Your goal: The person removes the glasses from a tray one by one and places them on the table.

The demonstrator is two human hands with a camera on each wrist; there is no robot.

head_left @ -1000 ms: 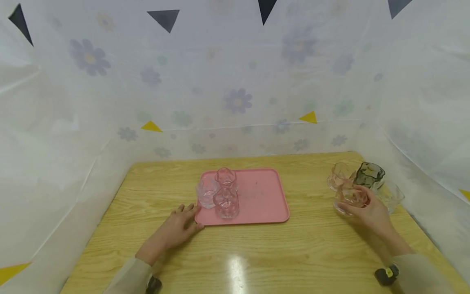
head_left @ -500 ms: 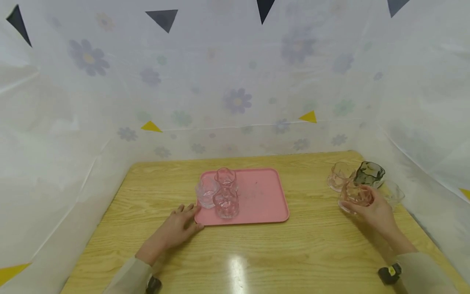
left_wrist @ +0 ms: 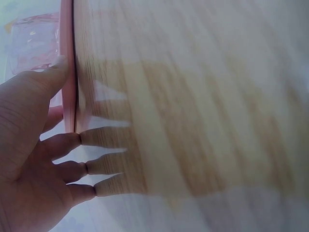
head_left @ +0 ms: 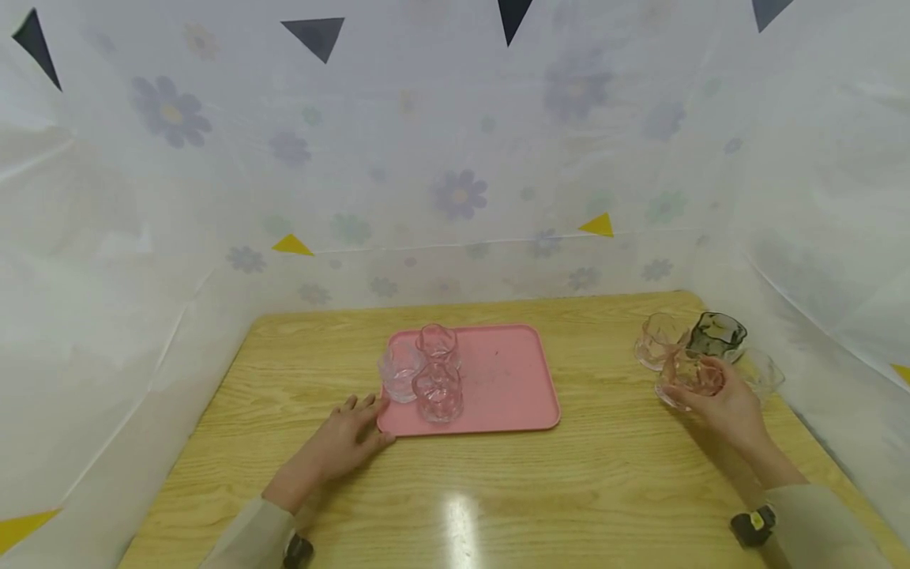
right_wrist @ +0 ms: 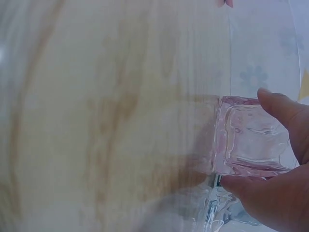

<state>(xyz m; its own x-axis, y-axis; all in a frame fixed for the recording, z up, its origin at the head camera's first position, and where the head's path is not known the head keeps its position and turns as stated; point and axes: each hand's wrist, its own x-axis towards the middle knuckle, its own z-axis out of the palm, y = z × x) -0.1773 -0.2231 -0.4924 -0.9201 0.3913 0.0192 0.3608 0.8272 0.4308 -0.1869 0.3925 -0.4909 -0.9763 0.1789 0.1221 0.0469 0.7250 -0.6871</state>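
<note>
My right hand (head_left: 732,407) grips a pink-tinted glass cup (head_left: 688,375) with a wavy rim, at the table's right side. In the right wrist view the thumb lies on one side of the cup (right_wrist: 256,135) and the fingers on the other, its base at the tabletop. Around it stand another pink cup (head_left: 657,340), a dark grey cup (head_left: 718,336) and a clear cup (head_left: 764,373), partly hidden by the hand. My left hand (head_left: 341,438) rests with spread fingers at the near left corner of a pink tray (head_left: 508,395), its thumb touching the rim.
Three clear glass cups stand close together on the tray's left half: a front one (head_left: 438,399), a back one (head_left: 437,341) and a left one (head_left: 400,375). White sheeting (head_left: 455,118) rises behind and beside the wooden table (head_left: 540,498).
My right hand has shifted the pink cup slightly to the right, closer to the clear cup, and then hardly moved. The left hand and the tray stay where they were.
</note>
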